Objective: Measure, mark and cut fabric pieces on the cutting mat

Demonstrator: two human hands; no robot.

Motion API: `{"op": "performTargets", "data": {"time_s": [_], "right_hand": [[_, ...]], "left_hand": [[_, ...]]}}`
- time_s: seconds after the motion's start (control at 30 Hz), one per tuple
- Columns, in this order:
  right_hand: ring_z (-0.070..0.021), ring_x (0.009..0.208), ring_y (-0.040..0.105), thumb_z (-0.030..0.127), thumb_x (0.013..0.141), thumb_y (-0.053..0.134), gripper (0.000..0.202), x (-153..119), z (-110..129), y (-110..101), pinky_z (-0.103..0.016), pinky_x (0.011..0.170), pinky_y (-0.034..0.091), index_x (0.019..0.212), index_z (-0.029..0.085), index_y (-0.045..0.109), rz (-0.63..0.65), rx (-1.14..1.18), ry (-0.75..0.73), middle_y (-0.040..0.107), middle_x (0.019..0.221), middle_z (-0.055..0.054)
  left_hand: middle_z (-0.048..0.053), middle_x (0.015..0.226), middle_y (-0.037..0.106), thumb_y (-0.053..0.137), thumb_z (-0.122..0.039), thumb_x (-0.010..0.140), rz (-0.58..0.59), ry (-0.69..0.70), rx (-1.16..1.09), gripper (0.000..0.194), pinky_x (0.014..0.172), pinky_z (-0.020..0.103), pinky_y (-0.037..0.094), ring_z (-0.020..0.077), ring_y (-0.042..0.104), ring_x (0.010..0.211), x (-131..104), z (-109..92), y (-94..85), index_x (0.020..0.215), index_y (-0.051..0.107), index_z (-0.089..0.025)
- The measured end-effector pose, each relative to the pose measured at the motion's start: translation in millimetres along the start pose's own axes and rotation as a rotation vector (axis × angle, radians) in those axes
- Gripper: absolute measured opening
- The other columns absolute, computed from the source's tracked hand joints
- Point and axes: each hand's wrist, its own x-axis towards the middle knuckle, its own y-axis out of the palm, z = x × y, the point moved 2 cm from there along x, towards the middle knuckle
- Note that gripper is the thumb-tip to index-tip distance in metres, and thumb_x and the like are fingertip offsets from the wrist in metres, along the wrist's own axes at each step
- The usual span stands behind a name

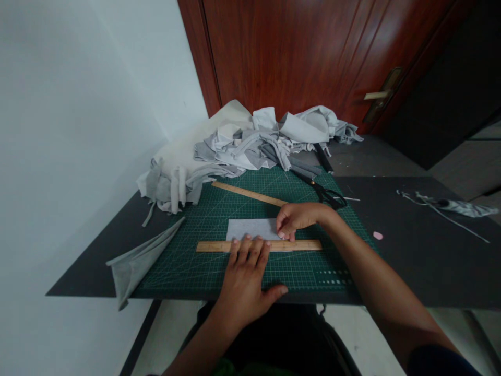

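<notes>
A light grey piece of cloth (pixel 250 228) lies flat on the green cutting mat (pixel 297 271). Across its near edge runs a wooden ruler (pixel 211 246). My left hand (pixel 245 279) rests on that ruler with fingers stretched and spread, the fingertips on the wood and the thumb out to the right. At the right end of the cloth, my right hand (pixel 295 216) bends down with its fingers pinched together just above the ruler's far edge. Whatever is between those fingers is too small or hidden to make out.
A second wooden ruler (pixel 248 193) lies slanted behind the cloth. Black scissors (pixel 323 193) are at the mat's right. Grey and white fabric scraps (pixel 250 143) are heaped at the back. A folded grey cloth (pixel 143 263) overhangs the front left edge. A small pink piece (pixel 378 235) lies right.
</notes>
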Motion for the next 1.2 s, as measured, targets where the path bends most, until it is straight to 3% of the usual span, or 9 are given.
{"op": "performTargets", "data": {"time_s": [0.8, 1.2], "right_hand": [[-0.0136, 0.062, 0.07, 0.056, 0.058, 0.093, 0.052, 1.1, -2.4, 0.7, -0.027, 0.066, 0.06, 0.078, 0.013, 0.072, 0.027, 0.038, 0.029, 0.072, 0.069, 0.0], [-0.014, 0.062, 0.069, 0.055, 0.055, 0.094, 0.052, 5.0, -5.8, 1.5, -0.027, 0.066, 0.059, 0.076, 0.013, 0.071, 0.021, 0.072, 0.036, 0.07, 0.066, 0.001]], "left_hand": [[0.015, 0.163, 0.04, 0.048, -0.082, 0.089, 0.038, -0.01, 0.007, 0.096, 0.126, 0.064, 0.016, 0.0414, 0.027, 0.154, 0.0, 0.6, -0.6, 0.157, 0.04, -0.015], [0.014, 0.162, 0.042, 0.049, -0.08, 0.09, 0.0, 0.008, 0.009, 0.094, 0.126, 0.063, 0.017, 0.0403, 0.028, 0.154, -0.4, 0.3, -1.1, 0.157, 0.04, -0.015]]}}
